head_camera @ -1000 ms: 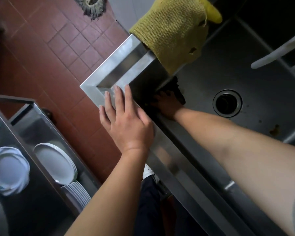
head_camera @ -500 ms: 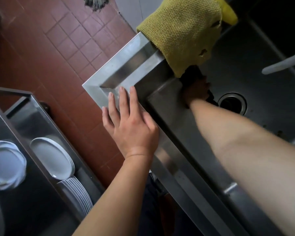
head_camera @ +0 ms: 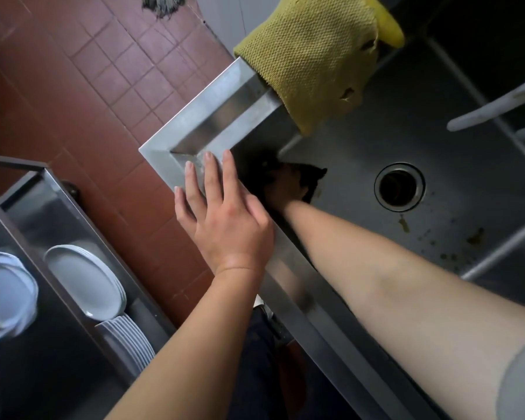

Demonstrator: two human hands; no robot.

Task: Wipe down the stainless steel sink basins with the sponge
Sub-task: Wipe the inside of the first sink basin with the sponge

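I count one sink basin [head_camera: 455, 122] in view, one round drain [head_camera: 400, 187] in its floor, and one yellow cloth [head_camera: 309, 56] draped over the basin's far left rim. There are brown specks on the basin floor on the near side of the drain. Two white bars [head_camera: 497, 104] cross the right edge of the basin. To the left, on a steel shelf [head_camera: 28, 225] beside the red tiled floor [head_camera: 88, 86], I make out three piles of white plates [head_camera: 85, 280]: one lying flat in the middle, one at the far left edge, and one standing on edge at the near end.

Two hands, now. My left hand [head_camera: 225, 219] lies flat on the sink's rim [head_camera: 194, 128] right at its near left corner, fingers straight and slightly spread, holding nothing, just pressing on the steel. My right hand [head_camera: 287, 189] is down inside the basin, tucked into the near left corner below the rim, fingers curled over a dark sponge [head_camera: 311, 175]. The sponge sits against the basin floor where it meets the left wall, well to the left of the drain. It's deep in shadow there, so I can't tell how much of the sponge shows beyond the knuckles.
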